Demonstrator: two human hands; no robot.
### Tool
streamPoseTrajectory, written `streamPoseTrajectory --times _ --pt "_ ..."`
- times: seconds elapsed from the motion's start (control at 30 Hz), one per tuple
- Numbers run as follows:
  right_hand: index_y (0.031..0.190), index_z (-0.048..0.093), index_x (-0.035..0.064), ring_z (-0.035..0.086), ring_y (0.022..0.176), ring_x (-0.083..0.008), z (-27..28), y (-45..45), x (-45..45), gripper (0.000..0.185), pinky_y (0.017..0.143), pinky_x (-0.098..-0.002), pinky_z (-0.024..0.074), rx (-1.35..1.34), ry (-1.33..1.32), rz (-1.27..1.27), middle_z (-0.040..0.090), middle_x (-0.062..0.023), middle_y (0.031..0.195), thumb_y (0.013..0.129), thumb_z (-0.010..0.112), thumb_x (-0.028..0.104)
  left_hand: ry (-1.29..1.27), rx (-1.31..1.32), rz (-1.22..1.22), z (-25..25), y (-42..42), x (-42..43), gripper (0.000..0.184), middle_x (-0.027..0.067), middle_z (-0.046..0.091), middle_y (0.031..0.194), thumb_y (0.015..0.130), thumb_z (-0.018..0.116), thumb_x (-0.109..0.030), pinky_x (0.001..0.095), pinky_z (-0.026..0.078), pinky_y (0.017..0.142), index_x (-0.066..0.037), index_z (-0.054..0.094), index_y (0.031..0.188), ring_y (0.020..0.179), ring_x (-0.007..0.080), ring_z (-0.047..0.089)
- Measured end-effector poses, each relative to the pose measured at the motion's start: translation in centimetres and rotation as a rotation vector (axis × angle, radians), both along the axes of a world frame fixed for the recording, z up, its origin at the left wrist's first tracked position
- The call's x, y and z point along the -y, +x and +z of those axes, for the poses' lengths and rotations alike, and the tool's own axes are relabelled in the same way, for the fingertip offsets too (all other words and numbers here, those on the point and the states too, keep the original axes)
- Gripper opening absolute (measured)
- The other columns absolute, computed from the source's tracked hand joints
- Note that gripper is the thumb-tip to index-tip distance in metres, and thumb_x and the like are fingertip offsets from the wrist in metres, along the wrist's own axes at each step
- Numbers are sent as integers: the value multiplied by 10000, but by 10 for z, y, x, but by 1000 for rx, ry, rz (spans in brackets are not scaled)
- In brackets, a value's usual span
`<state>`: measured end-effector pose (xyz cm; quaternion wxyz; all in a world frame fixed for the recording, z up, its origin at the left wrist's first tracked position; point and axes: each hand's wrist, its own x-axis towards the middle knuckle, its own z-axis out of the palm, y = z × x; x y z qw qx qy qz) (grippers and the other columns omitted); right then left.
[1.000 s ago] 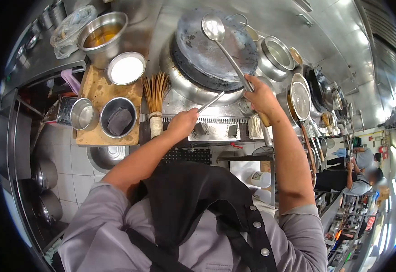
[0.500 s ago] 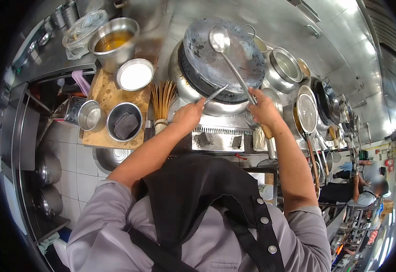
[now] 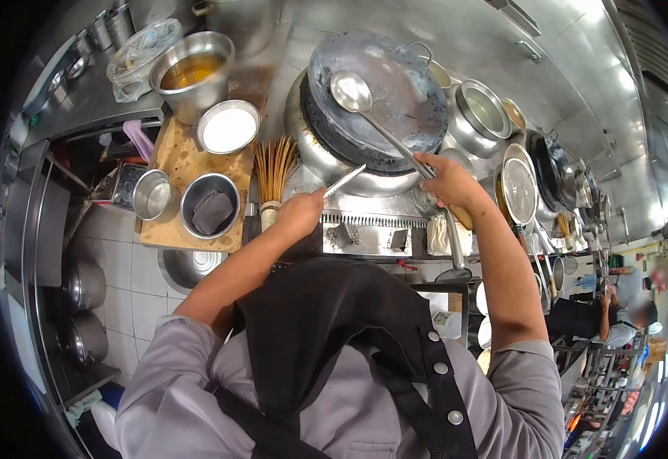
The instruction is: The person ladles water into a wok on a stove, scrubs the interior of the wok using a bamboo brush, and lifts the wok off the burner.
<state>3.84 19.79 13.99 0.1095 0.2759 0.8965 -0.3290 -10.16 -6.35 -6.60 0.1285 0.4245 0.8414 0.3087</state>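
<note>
My right hand [image 3: 453, 185] is closed around the long handle of a steel ladle [image 3: 351, 92], whose wooden end shows below my palm. The ladle's bowl is over the left inside of a dark wok [image 3: 399, 103]. This wok stands on the round steel ring of the stove [image 3: 295, 126]. Closed too, my left hand [image 3: 300, 214] grips a slim metal tool [image 3: 345, 180] that tapers away from me; its exact kind is unclear. Its tip is in front of the stove ring, below the wok's near rim. A bundle of thin bamboo sticks [image 3: 274, 164] stands just left of that hand.
On the wooden board [image 3: 162, 237] at left are a bowl of white contents [image 3: 228, 128], a pot of amber liquid [image 3: 192, 73], a small steel pot [image 3: 152, 195] and a bowl holding a dark cloth [image 3: 212, 213]. Strainers and pans line the right; a co-worker [image 3: 617, 317] stands beyond.
My left hand has drawn back to the lower left, taking the slim tool's tip off the wok's near edge. The ladle's bowl has moved left and down across the wok.
</note>
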Motion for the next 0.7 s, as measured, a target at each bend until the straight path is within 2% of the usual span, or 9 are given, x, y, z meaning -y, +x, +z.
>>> streamPoseTrajectory --times 0.1,0.17,0.33,0.4,0.43,0.5,0.53,0.6,0.7 --pt "1503 445 115 508 512 -101 -9 21 4 670 462 -273 448 -139 -129 -116 557 -15 683 873 638 -10 237 109 62 -2 6 13 339 271 684 971 1023 506 -230 528 517 804 -45 596 1292 919 460 660" --pt "1512 413 108 516 510 -101 -18 43 17 677 448 -265 445 -277 -256 -288 563 -16 689 888 641 -17 263 222 87 12 11 23 349 269 683 983 1031 505 -251 515 513 811 -48 591 1302 932 457 657" --pt "1508 409 106 541 498 -109 -75 106 21 648 433 -257 451 -443 -398 -408 577 -23 700 908 622 -17 264 443 118 20 21 30 366 268 677 1005 1043 502 -279 488 501 847 -48 580 1317 987 459 636" --pt "1504 413 105 548 495 -113 -83 124 23 634 428 -256 453 -513 -490 -428 584 -26 704 915 615 -17 299 357 85 18 22 34 379 202 688 877 1054 487 -286 438 532 731 -58 573 1345 797 374 684" --pt "1502 414 106 547 491 -112 -84 131 26 628 428 -252 453 -515 -511 -456 587 -26 706 918 610 -18 295 354 78 23 24 37 379 202 688 877 1054 487 -286 438 532 731 -58 573 1345 797 374 684" --pt "1498 417 105 539 475 -112 -84 143 30 622 427 -244 450 -523 -550 -499 592 -27 705 920 611 -18 185 646 189 33 27 44 393 88 626 741 1066 470 -302 349 514 583 -68 572 1365 586 210 625" --pt "1498 417 105 539 475 -112 -85 148 30 622 427 -244 450 -527 -554 -506 592 -27 705 920 611 -18 179 643 184 31 27 44 393 88 626 741 1066 470 -302 349 514 583 -68 572 1365 586 210 625" --pt "1501 416 103 535 468 -111 -90 158 31 632 430 -242 450 -555 -599 -511 589 -26 699 914 617 -21 264 715 294 22 25 46 412 3 538 678 1070 467 -318 271 461 493 -79 565 1392 495 89 513" --pt "1512 405 87 536 473 -108 -93 170 33 654 438 -239 452 -520 -592 -515 587 -25 697 907 626 -27 253 585 281 17 7 35 419 76 595 704 1062 483 -319 351 494 580 -54 566 1377 582 169 594"
